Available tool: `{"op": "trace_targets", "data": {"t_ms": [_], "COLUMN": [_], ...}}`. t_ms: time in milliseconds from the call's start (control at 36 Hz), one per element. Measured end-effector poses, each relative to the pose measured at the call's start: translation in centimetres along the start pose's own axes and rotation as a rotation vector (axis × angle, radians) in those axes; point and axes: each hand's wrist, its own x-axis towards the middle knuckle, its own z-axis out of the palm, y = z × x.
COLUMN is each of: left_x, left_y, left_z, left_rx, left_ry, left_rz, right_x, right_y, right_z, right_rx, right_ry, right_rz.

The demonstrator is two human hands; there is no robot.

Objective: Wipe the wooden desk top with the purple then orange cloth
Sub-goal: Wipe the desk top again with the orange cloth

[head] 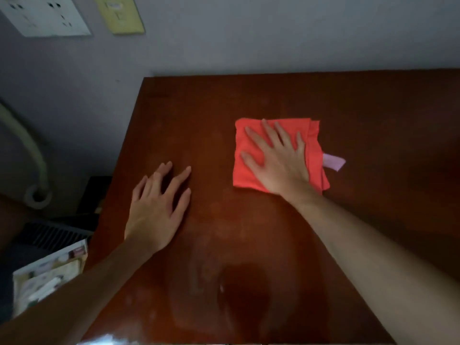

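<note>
A folded orange cloth lies flat on the dark wooden desk top, right of centre. My right hand presses down on it, palm flat and fingers spread. A small lilac tag or strip of purple fabric sticks out from under the cloth's right edge; I cannot tell which it is. My left hand rests flat on the bare wood to the left, fingers apart, holding nothing.
The desk's left edge drops off near a pale pipe on the wall and a printed box or bag on the floor below. Wall sockets sit high on the grey wall behind the desk.
</note>
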Motion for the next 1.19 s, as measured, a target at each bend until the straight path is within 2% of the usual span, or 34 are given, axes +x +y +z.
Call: {"op": "trace_targets", "data": {"t_ms": [222, 333, 472, 694, 1000, 1083, 1194], "left_x": [0.3, 0.4, 0.4, 0.3, -1.1, -2.9, -5.4], "left_y": [-0.2, -0.3, -0.4, -0.5, -0.8, -1.6, -4.3], "left_z": [0.1, 0.4, 0.4, 0.3, 0.0, -0.1, -0.7], "left_rx": [0.019, 0.016, 0.026, -0.024, -0.126, -0.115, -0.077], "left_ry": [-0.028, -0.028, -0.025, 0.006, 0.104, 0.115, 0.111], "left_rz": [0.012, 0.019, 0.027, 0.044, 0.011, -0.032, -0.068], "right_x": [15.5, 18.5, 18.1, 7.5, -19.0, -22.0, -22.0], "right_y": [2.3, 2.6, 2.2, -1.8, -9.8, -10.8, -11.1], "right_z": [1.1, 1.3, 1.0, 0.9, -0.4, -0.3, -0.1], "right_rx": [0.0, -0.003, -0.016, -0.031, -0.044, -0.047, -0.059], "right_ry": [0.044, 0.063, 0.041, -0.009, -0.018, -0.035, -0.049], "right_rz": [0.081, 0.095, 0.095, -0.026, -0.138, -0.136, -0.113]}}
